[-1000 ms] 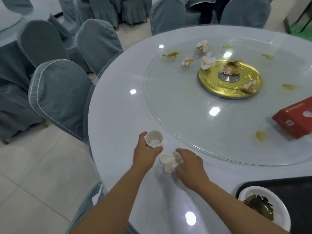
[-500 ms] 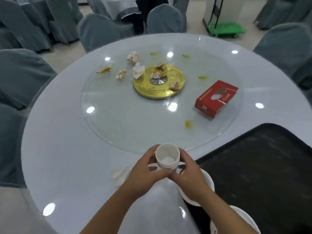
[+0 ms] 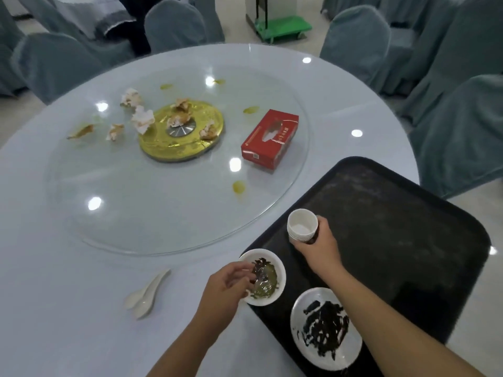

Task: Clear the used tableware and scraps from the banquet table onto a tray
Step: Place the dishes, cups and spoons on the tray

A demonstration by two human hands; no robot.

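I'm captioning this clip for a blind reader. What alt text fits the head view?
The right hand holds a stack of white cups over a black tray while the left hand touches a scrap-filled bowl at the tray's edge. Two white spoons lie on the table.

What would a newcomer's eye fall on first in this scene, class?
Probably the red box on the glass turntable, right of the gold disc strewn with crumpled napkins. Then the hands: the right hand holds stacked cups over the black tray, and the left hand touches a bowl on the tray's near-left edge.
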